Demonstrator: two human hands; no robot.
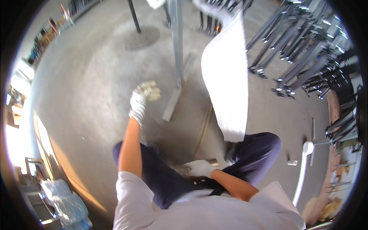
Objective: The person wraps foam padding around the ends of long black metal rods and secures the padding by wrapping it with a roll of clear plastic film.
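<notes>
While 1 left hand hangs loosely cupped near 1 grey post, 1 right hand, grip unclear, 1 white sheet

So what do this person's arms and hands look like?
The left hand and right hand wear whitish work gloves, the left one yellowish toward the fingers. The forearms are bare below short, pale sleeves. Blur hides finer markings.
</notes>
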